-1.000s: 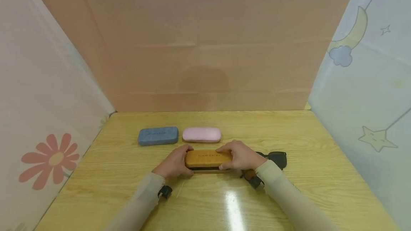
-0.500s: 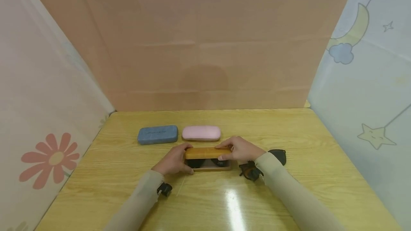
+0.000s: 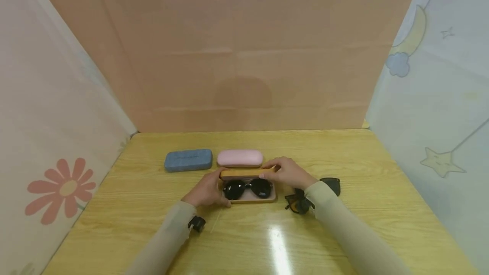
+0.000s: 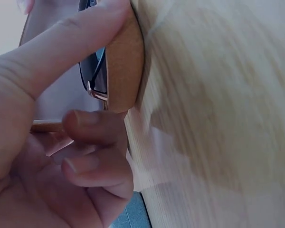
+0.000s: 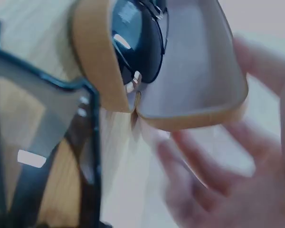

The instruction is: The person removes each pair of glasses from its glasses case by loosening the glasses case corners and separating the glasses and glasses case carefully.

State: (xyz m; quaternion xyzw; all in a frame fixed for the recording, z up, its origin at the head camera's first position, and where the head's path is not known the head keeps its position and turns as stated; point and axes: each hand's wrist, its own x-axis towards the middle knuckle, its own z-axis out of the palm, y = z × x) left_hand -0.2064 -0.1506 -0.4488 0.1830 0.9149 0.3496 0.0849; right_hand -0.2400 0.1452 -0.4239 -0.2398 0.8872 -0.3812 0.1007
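A mustard-yellow glasses case point(image 3: 259, 201) lies on the table with its lid point(image 3: 240, 175) raised. Inside rests a pair of black sunglasses point(image 3: 234, 190), lenses toward me. My left hand point(image 3: 206, 190) grips the case's left end, thumb at the front of the base in the left wrist view. My right hand point(image 3: 289, 173) holds the lid's right end between thumb and fingers; the right wrist view shows the pale lining point(image 5: 194, 61) and the hinge side. Beside the right wrist lie dark glasses point(image 3: 330, 186), partly hidden by the sleeve; a large dark frame point(image 5: 96, 142) shows in the right wrist view.
A blue glasses case point(image 3: 188, 160) and a pink glasses case point(image 3: 240, 158) lie closed behind the yellow one. Amber-lensed eyewear point(image 3: 293, 203) sits under the right wrist. A wood-grain table point(image 3: 153, 224) is bordered by cloth walls at the back and sides.
The yellow case has gone from closed to open. My right hand has moved the lid up and back, revealing the black sunglasses; my left hand has stayed at the left end.
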